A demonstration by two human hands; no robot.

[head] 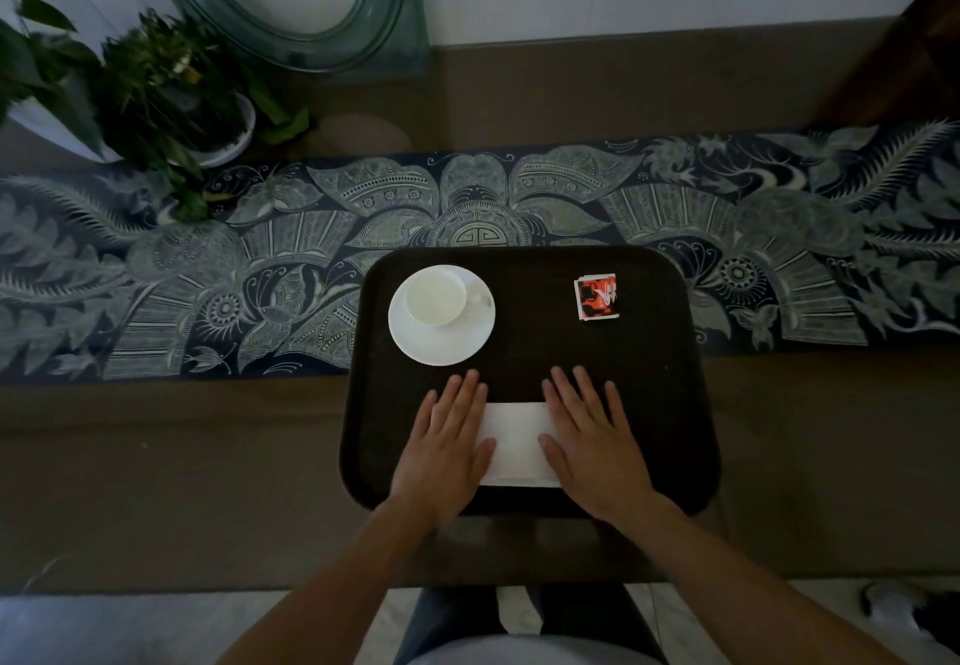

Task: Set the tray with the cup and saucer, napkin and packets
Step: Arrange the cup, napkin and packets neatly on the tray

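Left hand: the left hand (pixel 448 448) lies flat, palm down, fingers spread, pressing the left edge of the napkin; it grips nothing.
Right hand: the right hand (pixel 592 443) lies flat the same way on the napkin's right edge, fingers extended, clasping nothing.
Napkin: the napkin (pixel 516 443) is white, folded into a rectangle, lying flat at the near middle of the tray, between the two hands.
Tray: the tray (pixel 530 352) is dark, rectangular with rounded corners, resting on the table (pixel 208 482), its far edge over the runner.
Saucer: the saucer (pixel 441 342) is white and round, at the tray's far left.
Cup: the cup (pixel 436 295) is white, upright on the saucer, handle pointing right.
Packets: the packets (pixel 596 296) are a small square stack, red with white and black print on top, at the tray's far right, well apart from the saucer.
Runner: the runner (pixel 156 259) is dark blue with a pale leaf-and-flower pattern, crossing the table left to right.
Plant: a potted plant (pixel 156 87) stands at the far left.
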